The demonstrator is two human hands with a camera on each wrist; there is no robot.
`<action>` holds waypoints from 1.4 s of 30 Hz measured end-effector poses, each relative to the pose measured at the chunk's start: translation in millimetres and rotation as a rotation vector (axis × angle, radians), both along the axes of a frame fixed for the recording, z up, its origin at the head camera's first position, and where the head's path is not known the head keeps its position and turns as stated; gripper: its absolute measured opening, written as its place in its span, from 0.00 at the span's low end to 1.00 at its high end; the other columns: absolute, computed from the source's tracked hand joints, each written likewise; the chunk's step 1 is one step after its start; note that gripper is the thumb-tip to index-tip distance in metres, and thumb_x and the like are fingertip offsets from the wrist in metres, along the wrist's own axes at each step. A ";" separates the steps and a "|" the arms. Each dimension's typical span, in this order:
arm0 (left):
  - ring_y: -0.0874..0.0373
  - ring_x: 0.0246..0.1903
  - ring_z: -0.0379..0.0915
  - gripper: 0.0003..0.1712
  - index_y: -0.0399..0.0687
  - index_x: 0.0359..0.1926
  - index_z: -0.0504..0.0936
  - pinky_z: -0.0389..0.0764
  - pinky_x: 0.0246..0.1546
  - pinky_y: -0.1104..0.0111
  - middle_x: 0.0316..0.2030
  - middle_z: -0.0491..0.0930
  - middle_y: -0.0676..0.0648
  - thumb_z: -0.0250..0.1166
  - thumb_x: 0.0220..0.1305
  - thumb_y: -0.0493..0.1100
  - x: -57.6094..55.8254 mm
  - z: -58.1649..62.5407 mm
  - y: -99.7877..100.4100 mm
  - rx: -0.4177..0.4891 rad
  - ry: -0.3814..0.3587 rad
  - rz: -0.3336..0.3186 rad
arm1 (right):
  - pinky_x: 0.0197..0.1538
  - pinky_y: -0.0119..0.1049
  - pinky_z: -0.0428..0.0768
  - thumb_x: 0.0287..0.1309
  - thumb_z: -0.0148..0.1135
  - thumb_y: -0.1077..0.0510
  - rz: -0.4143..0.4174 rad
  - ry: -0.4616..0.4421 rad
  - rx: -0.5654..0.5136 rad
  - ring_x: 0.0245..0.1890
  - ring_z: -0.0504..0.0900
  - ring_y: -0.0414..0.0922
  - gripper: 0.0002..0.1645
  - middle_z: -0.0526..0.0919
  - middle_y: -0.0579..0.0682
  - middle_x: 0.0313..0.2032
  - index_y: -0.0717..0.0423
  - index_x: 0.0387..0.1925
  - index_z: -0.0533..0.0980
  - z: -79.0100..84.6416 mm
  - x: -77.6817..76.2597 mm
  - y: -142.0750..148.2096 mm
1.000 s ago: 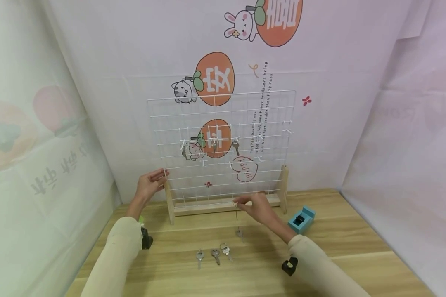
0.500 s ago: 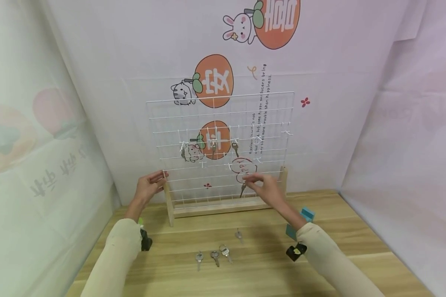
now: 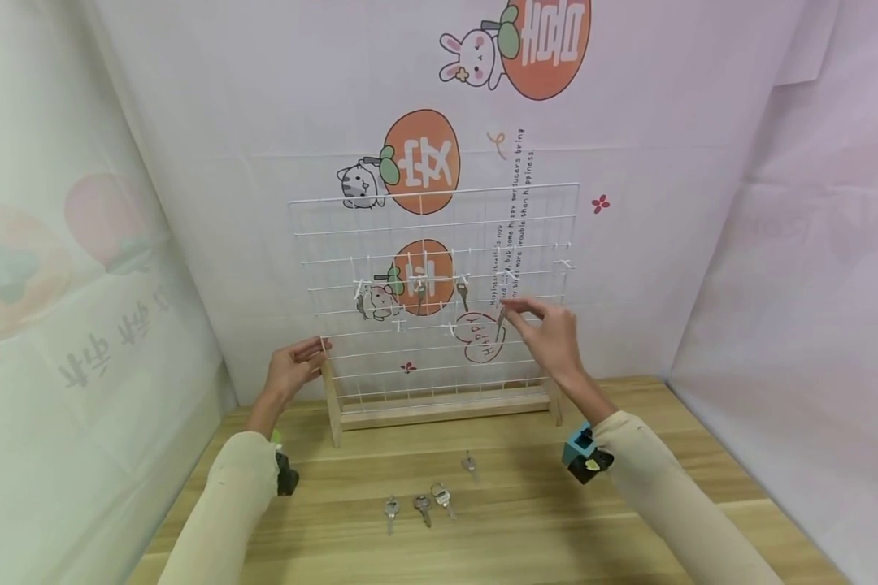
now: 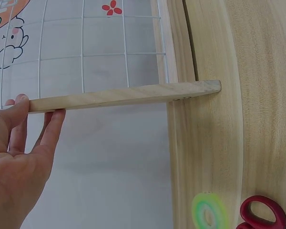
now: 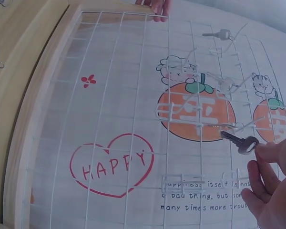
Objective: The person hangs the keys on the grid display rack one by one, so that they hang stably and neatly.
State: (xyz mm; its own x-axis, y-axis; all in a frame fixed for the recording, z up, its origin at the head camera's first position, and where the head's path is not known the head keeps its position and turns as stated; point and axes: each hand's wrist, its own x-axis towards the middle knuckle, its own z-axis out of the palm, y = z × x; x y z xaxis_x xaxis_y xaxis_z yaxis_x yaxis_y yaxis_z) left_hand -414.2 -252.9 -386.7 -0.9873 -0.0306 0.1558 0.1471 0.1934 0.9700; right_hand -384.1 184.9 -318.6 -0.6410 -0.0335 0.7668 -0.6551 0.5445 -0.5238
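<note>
The right hand [image 3: 552, 337] is pinching a dark key [image 5: 245, 143] before a wire grid [image 3: 439, 327], right of centre; the left hand [image 3: 293, 367] is gripping its left post [image 4: 124, 97]; four keys [image 3: 422, 507] are lying on the surface [image 3: 527, 528].

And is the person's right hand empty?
No, the right hand holds a key, pinched at its wide end.

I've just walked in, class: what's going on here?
A person's right hand pinches a key in front of a white wire grid, while the left hand holds the grid's wooden side post. Other keys hang from hooks on the grid; four more keys lie on the wooden tabletop. The pinched key isn't hung yet.
</note>
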 end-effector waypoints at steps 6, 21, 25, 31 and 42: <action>0.42 0.68 0.70 0.29 0.36 0.75 0.67 0.78 0.65 0.56 0.68 0.73 0.36 0.59 0.77 0.33 -0.3 -0.6 0.2 -0.001 -0.004 0.000 | 0.58 0.43 0.86 0.64 0.73 0.63 -0.052 0.052 -0.110 0.50 0.89 0.50 0.10 0.91 0.53 0.44 0.57 0.47 0.88 10.0 -9.0 4.4; 0.41 0.68 0.71 0.29 0.37 0.75 0.68 0.78 0.65 0.56 0.68 0.74 0.36 0.60 0.77 0.32 -1.0 -1.1 0.5 0.022 -0.017 0.013 | 0.57 0.42 0.87 0.66 0.72 0.60 -0.105 0.042 -0.155 0.49 0.90 0.48 0.10 0.91 0.52 0.45 0.56 0.47 0.88 15.9 -22.2 9.1; 0.41 0.68 0.71 0.28 0.37 0.74 0.69 0.79 0.65 0.55 0.68 0.74 0.36 0.60 0.77 0.32 -1.4 -1.7 0.0 0.017 -0.015 0.014 | 0.59 0.35 0.85 0.66 0.72 0.60 -0.105 0.033 -0.157 0.48 0.90 0.48 0.10 0.91 0.51 0.45 0.55 0.48 0.88 17.0 -24.2 9.8; 0.42 0.68 0.72 0.28 0.37 0.74 0.69 0.80 0.64 0.56 0.68 0.74 0.37 0.60 0.77 0.32 -2.6 -1.0 -0.5 0.009 -0.006 0.014 | 0.61 0.40 0.84 0.65 0.72 0.61 -0.095 0.027 -0.139 0.46 0.89 0.49 0.11 0.91 0.53 0.44 0.57 0.48 0.87 17.7 -29.6 12.3; 0.41 0.68 0.71 0.28 0.36 0.74 0.68 0.79 0.64 0.54 0.68 0.74 0.36 0.59 0.77 0.31 -0.2 -0.7 0.7 0.004 -0.011 0.017 | 0.60 0.48 0.85 0.61 0.76 0.60 -0.068 -0.023 -0.091 0.45 0.89 0.51 0.17 0.90 0.55 0.42 0.58 0.52 0.85 4.3 -19.4 16.1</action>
State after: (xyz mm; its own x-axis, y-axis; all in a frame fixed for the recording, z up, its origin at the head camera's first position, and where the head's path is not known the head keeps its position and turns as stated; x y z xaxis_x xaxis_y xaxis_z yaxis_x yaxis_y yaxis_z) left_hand -414.4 -252.2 -387.4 -0.9883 -0.0481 0.1447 0.1330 0.1921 0.9723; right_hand -403.6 200.9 -314.3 -0.6566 0.0799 0.7500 -0.6056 0.5369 -0.5874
